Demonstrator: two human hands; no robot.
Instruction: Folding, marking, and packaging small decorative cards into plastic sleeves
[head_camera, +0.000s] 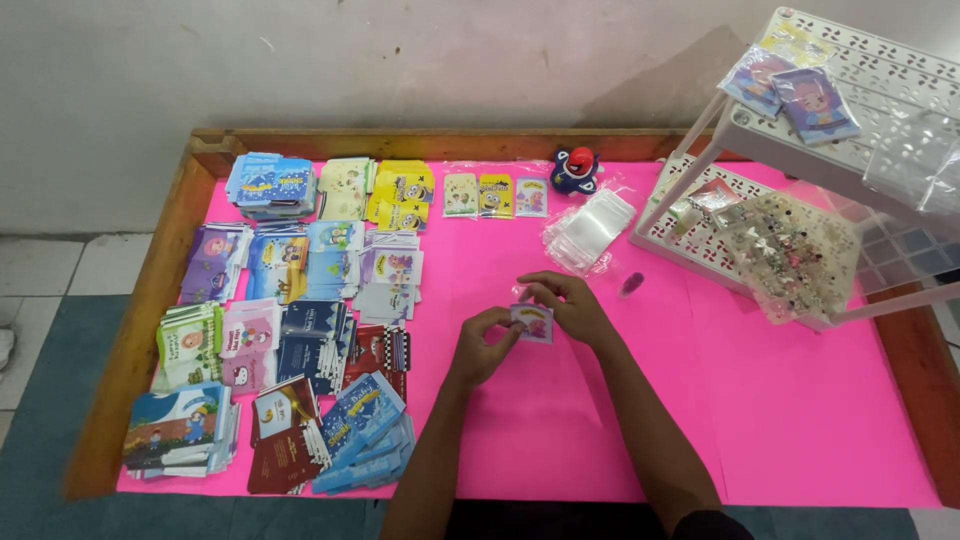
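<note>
Over the middle of the pink table, the left hand and right hand pinch a small packet between fingertips, just above the surface; its glossy sleeve looks slippery, so it could slide free or crease if squeezed; it is small, squarish, pale purple with a cartoon figure; stacks of envelopes lie to the left; clear sleeves beyond.

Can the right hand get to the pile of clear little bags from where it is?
Probably yes: only bare pink table lies between the right hand and the clear bags, though it holds a small card.
</note>
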